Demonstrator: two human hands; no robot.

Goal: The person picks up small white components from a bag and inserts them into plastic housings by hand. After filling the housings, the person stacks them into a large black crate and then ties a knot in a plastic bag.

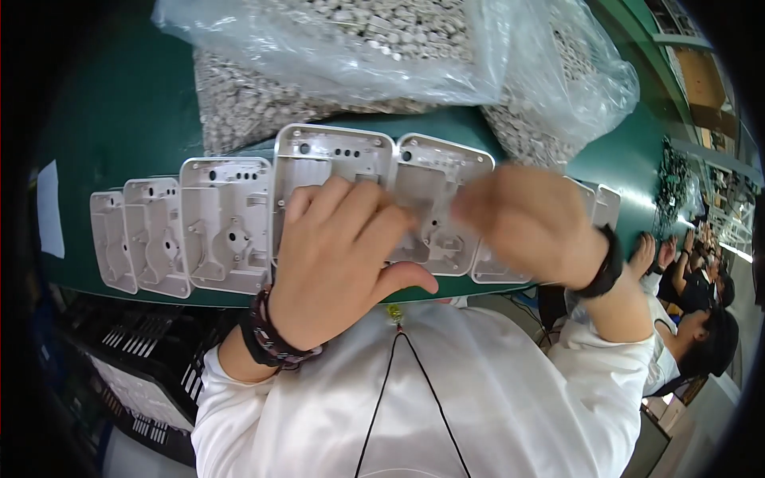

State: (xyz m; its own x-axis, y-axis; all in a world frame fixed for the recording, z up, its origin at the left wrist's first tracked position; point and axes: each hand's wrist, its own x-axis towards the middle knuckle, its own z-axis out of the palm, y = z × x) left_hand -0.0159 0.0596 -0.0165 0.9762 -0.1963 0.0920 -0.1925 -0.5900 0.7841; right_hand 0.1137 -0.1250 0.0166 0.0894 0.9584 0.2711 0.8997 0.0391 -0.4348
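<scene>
A row of white plastic housings, open side up, runs along the near edge of the green table. My left hand [331, 247] lies over one housing [335, 147] in the middle of the row, its fingers apart and its thumb stretched out to the right; the fingertips partly hide that housing's inside. My right hand [530, 223], smeared by motion, hovers over the right side of the neighbouring housing [446, 163]. Whether its fingers hold anything cannot be made out. To the left of my hands stands another housing [227, 191], with ribs and round holes inside.
Behind the row, clear plastic bags [382, 64] full of small whitish-grey parts lie on the green table [119, 103]. A black crate [135, 358] stands below the table edge at left. Dark small parts [669, 187] lie far right, near other people [693, 319] along the table.
</scene>
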